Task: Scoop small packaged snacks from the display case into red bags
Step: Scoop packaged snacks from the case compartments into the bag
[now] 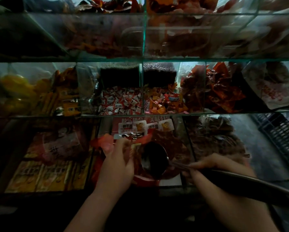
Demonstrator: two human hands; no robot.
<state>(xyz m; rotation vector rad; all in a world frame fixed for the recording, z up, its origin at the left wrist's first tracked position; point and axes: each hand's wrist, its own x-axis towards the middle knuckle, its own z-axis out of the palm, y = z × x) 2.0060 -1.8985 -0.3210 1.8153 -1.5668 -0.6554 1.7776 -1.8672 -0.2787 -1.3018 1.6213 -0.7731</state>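
My left hand (pixel 117 162) grips the rim of a thin red bag (pixel 103 142), holding it over the middle compartment of the bottom row of the glass display case (pixel 143 87). My right hand (pixel 219 168) holds the long handle of a dark metal scoop (pixel 154 159). The scoop's bowl sits right beside the bag's mouth, above brown and red snack packets (pixel 171 141). White and red labelled packets (pixel 132 127) lie just behind the bag. How much the bag holds is hidden in the dim light.
The middle row has bins of small white-red sweets (pixel 120 102), orange sweets (pixel 162 101) and red packets (pixel 220 87). Orange boxed snacks (pixel 45 174) fill the bottom left bin, brown snacks (pixel 214 136) the bottom right. A dark plastic crate (pixel 281 133) stands at the far right.
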